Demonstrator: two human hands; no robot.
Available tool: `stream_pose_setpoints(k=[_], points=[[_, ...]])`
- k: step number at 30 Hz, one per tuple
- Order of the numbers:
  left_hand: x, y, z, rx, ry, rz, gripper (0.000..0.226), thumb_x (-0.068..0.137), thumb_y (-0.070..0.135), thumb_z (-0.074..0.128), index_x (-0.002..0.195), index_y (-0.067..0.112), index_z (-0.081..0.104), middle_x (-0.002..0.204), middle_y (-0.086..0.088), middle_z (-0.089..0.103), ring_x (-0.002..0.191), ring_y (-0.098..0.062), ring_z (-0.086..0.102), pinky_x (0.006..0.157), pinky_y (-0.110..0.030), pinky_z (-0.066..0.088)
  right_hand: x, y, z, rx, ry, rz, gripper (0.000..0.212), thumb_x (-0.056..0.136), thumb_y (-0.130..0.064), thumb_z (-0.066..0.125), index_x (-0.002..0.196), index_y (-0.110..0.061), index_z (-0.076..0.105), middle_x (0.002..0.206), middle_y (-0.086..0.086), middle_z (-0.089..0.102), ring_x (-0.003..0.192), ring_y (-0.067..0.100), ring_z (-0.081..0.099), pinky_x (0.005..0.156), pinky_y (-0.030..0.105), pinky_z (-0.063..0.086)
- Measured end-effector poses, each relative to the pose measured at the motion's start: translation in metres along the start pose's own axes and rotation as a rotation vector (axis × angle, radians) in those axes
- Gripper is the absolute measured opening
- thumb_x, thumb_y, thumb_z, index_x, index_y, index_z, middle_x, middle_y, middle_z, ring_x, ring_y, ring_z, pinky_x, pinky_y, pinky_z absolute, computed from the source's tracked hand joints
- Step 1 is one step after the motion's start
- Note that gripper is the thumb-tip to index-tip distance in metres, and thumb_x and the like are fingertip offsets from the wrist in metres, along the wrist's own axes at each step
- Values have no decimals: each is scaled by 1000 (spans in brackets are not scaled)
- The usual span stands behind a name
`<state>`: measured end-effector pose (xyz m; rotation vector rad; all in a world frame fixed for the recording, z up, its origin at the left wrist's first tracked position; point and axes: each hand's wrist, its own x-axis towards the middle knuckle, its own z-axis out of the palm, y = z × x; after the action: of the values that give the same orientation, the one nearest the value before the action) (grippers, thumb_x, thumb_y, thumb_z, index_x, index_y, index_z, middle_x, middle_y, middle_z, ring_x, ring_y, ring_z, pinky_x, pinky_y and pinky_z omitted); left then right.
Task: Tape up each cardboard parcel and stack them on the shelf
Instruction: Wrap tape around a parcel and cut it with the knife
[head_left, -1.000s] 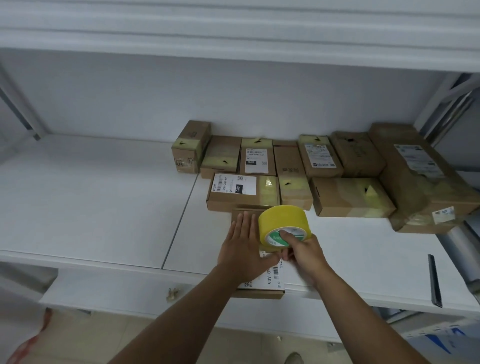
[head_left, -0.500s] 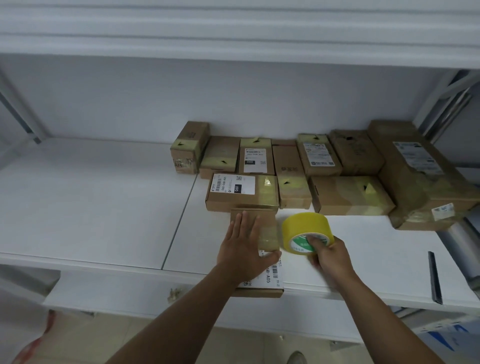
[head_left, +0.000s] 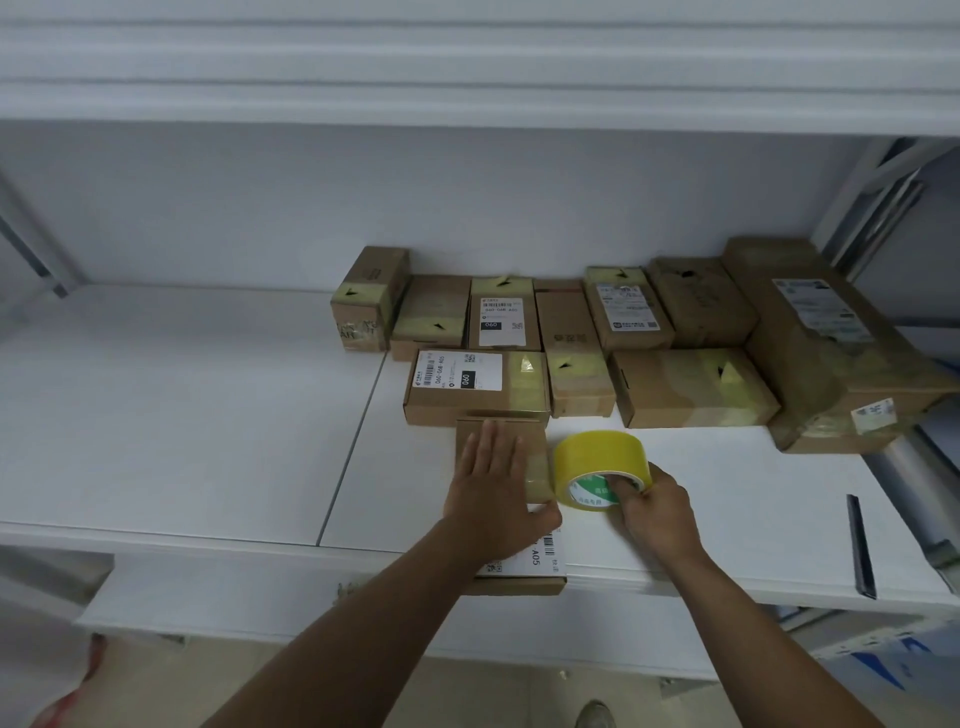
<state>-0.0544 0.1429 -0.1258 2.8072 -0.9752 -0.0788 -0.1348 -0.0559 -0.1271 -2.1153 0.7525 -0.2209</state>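
Looking down at the white shelf (head_left: 182, 415), we see our left hand (head_left: 493, 478) lying flat, fingers straight and together, pressing on the top of a cardboard parcel (head_left: 519, 577) that sits at the shelf's front edge, its near end with a white barcode label sticking out a little past that edge. A strip of yellowish tape crosses the parcel just beside our fingers. Our right hand (head_left: 657, 506) grips the yellow tape roll (head_left: 597, 460), fingers hooked into its core, and the roll stands on the shelf just to the right of the parcel, touching or nearly touching its side; we cannot tell whether a strip of tape runs from the roll to the parcel. Behind the parcel, a labelled box (head_left: 475, 387) with yellowish tape on its right end sits just against it. Further back, more taped parcels stand side by side in a row along the shelf's rear wall, from a small upright box (head_left: 369, 296) on the left to a large film-wrapped parcel (head_left: 831, 353) on the right, with a wide taped box (head_left: 685, 387) in front of the middle ones. A thin dark strip (head_left: 860, 545) lies near the shelf's front right edge, well apart from our hands.
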Motion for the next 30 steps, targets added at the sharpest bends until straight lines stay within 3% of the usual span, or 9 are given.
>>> stream_pose_setpoints(k=[5, 9, 13, 17, 20, 24, 26, 28, 30], points=[[14, 16, 12, -35, 82, 171, 98, 79, 67, 29, 154, 4, 30, 163, -13, 23, 152, -37, 13, 118, -63, 18, 2, 2, -6, -7, -40, -2, 24, 96, -32, 61, 104, -10, 65, 91, 9, 66, 83, 28, 60, 71, 32, 42], [16, 12, 16, -2, 30, 133, 107, 75, 81, 27, 157, 13, 21, 167, -2, 14, 153, -35, 2, 116, -63, -6, 10, 2, -9, -36, -116, 18, 25, 95, -40, 62, 101, -16, 62, 91, 6, 65, 84, 27, 61, 72, 31, 42], [17, 12, 17, -19, 53, 132, 102, 69, 70, 33, 153, 12, 33, 161, -5, 30, 151, -38, 16, 116, -69, 11, 14, 0, -11, -62, -149, 48, 28, 95, -42, 61, 104, -15, 63, 94, 8, 66, 87, 28, 62, 73, 31, 43], [14, 12, 7, -117, 86, 101, 98, 71, 68, 32, 157, 21, 23, 167, 3, 12, 154, -31, 0, 118, -64, 8, 11, -12, -19, 20, -129, 45, 18, 93, -35, 65, 86, -18, 63, 78, 4, 67, 80, 28, 64, 69, 32, 45], [8, 4, -4, -377, 192, 87, 89, 76, 60, 36, 158, 32, 14, 167, 8, 2, 154, -22, -7, 120, -57, 6, 1, -40, -26, 237, -70, -26, 22, 90, -36, 70, 82, -16, 65, 63, -1, 63, 64, 21, 60, 60, 30, 46], [-3, -12, -2, -775, 505, 143, 72, 91, 33, 49, 155, 11, 25, 165, -12, 17, 152, -32, 14, 117, -63, 20, -13, -82, -11, 479, -120, -48, 25, 86, -38, 73, 106, -27, 63, 95, -2, 68, 86, 14, 65, 72, 33, 55], [-9, -21, -3, -908, 450, 101, 73, 97, 30, 47, 156, 0, 17, 165, -15, 13, 152, -35, 13, 117, -64, 21, -19, -95, 7, 518, -183, -52, 25, 86, -33, 74, 107, -28, 62, 96, -4, 68, 86, 13, 65, 74, 31, 54], [-19, -29, -14, -1087, 332, 64, 76, 98, 31, 47, 157, 2, 9, 164, -15, 15, 152, -30, 16, 120, -60, 22, -27, -106, 25, 476, -261, -79, 18, 87, -28, 75, 101, -25, 63, 83, -4, 67, 73, 12, 62, 67, 28, 49], [-31, -38, -31, -1224, 224, 31, 79, 94, 32, 52, 156, 3, 12, 159, -11, 29, 147, -14, 31, 117, -41, 35, -36, -116, 41, 474, -310, -70, 10, 88, -24, 73, 89, -21, 64, 70, 2, 62, 62, 15, 57, 61, 30, 46]])
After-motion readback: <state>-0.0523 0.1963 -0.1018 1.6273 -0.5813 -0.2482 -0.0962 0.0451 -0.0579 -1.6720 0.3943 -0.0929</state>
